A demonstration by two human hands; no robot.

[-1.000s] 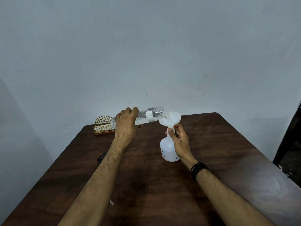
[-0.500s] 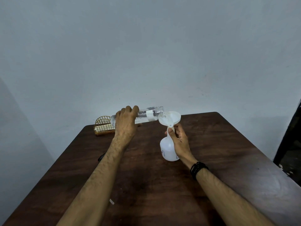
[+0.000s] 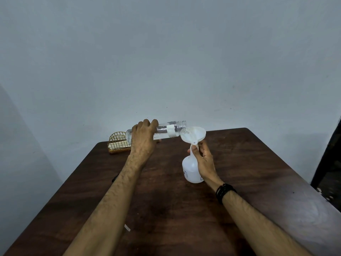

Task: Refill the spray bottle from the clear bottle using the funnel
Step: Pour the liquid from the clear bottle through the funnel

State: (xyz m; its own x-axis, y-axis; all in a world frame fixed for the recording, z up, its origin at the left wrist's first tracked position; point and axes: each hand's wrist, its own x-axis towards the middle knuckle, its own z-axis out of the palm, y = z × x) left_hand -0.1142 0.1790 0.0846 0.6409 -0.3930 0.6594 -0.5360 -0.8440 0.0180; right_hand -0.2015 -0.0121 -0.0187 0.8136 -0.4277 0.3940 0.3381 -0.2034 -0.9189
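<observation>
A white spray bottle body (image 3: 191,169) stands upright on the dark wooden table (image 3: 249,163), without its spray head. A white funnel (image 3: 194,134) sits in its neck. My right hand (image 3: 203,161) is wrapped around the bottle's neck just under the funnel. My left hand (image 3: 144,138) holds the clear bottle (image 3: 170,129) almost level, its open mouth over the funnel's left rim. Water lies inside the clear bottle and runs into the funnel.
A gold wire rack (image 3: 118,143) stands at the table's back left corner, behind my left hand. A small dark object (image 3: 115,178) lies by the left edge. A scrap of white paper (image 3: 127,228) lies near the front. A dark frame (image 3: 328,159) stands at the right.
The clear bottle's base has risen slightly, so it lies a little flatter over the funnel. My right hand and the spray bottle have stayed in place.
</observation>
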